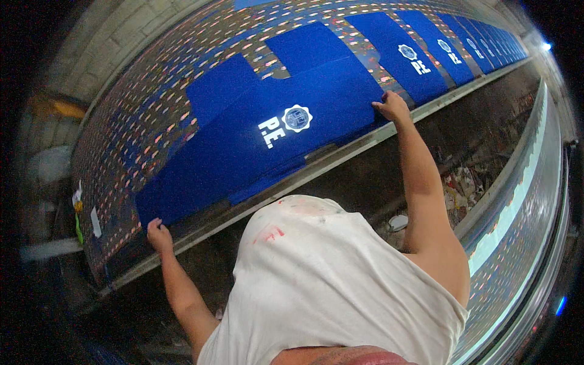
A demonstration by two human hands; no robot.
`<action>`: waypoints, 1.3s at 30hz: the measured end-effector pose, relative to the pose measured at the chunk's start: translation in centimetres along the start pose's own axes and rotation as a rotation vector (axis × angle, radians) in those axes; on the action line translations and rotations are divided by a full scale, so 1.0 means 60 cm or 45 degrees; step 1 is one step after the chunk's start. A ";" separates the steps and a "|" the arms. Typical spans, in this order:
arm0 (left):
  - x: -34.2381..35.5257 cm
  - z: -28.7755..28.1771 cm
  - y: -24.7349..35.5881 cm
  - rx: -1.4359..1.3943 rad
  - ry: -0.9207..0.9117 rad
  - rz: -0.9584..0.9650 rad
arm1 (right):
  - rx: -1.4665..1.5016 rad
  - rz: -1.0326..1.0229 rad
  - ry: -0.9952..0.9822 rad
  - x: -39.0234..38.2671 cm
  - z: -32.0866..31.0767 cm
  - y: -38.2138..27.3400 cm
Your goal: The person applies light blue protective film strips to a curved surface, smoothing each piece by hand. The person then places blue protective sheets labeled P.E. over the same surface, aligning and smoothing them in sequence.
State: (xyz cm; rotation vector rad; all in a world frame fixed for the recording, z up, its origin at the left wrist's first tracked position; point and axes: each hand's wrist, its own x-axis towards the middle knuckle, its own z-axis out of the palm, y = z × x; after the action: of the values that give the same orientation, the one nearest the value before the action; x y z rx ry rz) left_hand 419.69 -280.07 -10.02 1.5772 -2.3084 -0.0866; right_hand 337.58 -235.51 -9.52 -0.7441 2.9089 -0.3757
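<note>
A large blue cut fabric panel (pixel 222 158), shaped like part of a shirt and bearing a white round emblem (pixel 297 118) with white lettering beside it, is spread over the long table in front of me. At its near left corner, my left hand (pixel 159 236) has its fingers closed on the cloth. My right hand (pixel 392 106) pinches the panel's right edge, close to the table's near rim. Between my hands the near edge of the fabric is uneven, and a dark strip of tabletop shows beneath it.
Several similar printed blue panels (pixel 413 58) lie in a row to the right on the table (pixel 115 194), whose surface is speckled with coloured paint marks. A metal rail (pixel 334 159) runs along its near edge. Another long speckled table (pixel 502 292) stands behind me at right, with litter (pixel 462 188) between.
</note>
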 end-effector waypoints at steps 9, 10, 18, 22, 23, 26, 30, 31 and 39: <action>0.001 -0.005 0.006 -0.077 0.035 0.016 | 0.585 -0.541 0.127 0.061 0.048 0.081; -0.030 -0.024 -0.013 -0.022 0.025 0.045 | 0.249 -0.631 0.409 0.043 0.067 0.042; -0.051 -0.063 0.109 0.364 0.082 0.115 | 0.267 -0.103 -0.075 0.025 0.024 -0.036; -0.071 -0.013 0.139 -0.402 -0.070 0.304 | 0.587 0.170 -0.177 0.057 0.048 -0.039; -0.078 -0.006 0.152 -0.484 -0.144 0.282 | 0.737 0.278 -0.163 0.041 0.037 -0.059; -0.092 0.000 0.183 -0.412 -0.273 0.239 | 1.546 0.037 -0.159 -0.002 -0.057 -0.194; -0.071 -0.031 0.250 -0.198 -0.468 0.146 | 1.075 -0.646 0.483 -0.001 -0.187 -0.343; -0.071 -0.045 0.246 -0.142 -0.482 0.076 | 0.756 -0.708 0.657 -0.039 -0.237 -0.427; -0.008 0.021 0.210 -0.204 -0.221 -0.046 | 1.764 -0.828 0.808 -0.149 -0.517 -0.628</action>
State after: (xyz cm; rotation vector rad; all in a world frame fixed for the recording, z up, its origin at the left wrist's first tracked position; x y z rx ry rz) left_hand 408.20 -274.98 -8.30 1.5858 -2.3347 -0.4223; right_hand 357.26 -256.62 30.82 -1.2670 1.7590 -2.5863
